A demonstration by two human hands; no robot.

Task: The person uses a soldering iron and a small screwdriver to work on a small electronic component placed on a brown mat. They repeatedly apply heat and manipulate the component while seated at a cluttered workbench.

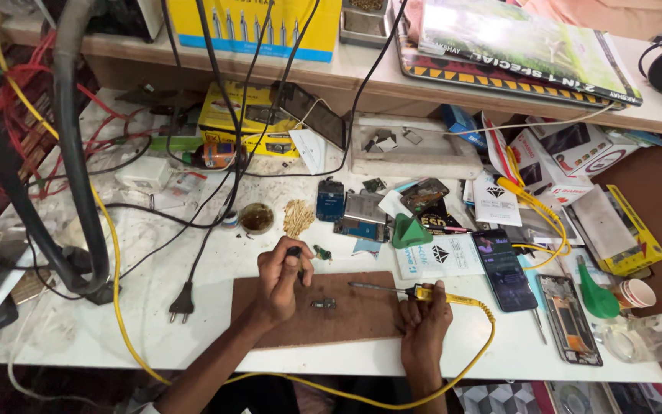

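While both hands work over a brown wooden board [362,318] at the near edge of the white table [155,322], a small dark circuit part [323,304] lies on that board between them, nearer the left hand [281,280] and just below its knuckles. That left hand is curled shut around a small dark tool [294,253], whose top pokes out above the fingers; what kind of tool it is cannot be told. To the right, the right hand [423,322] is closed around the yellow grip of a soldering iron [392,290], and the thin metal shaft points left across the board, its tip stopping short of the circuit part and apart from it. From the iron's handle a yellow cable [484,337] loops down past the table's front edge and away to the left.

Just beyond the board sit a small round tin of brownish paste [256,218], a heap of pale wooden sticks [297,217], a green plastic wedge [409,231] and several opened phone parts [362,215]. A dark smartphone [504,268] lies face up to the right of the board, and a black mains plug [181,303] rests to its left.

Detail on the circuit part is too small to make out, and the left hand's fingers hide most of its tool. Both forearms are cut off by the bottom of the view
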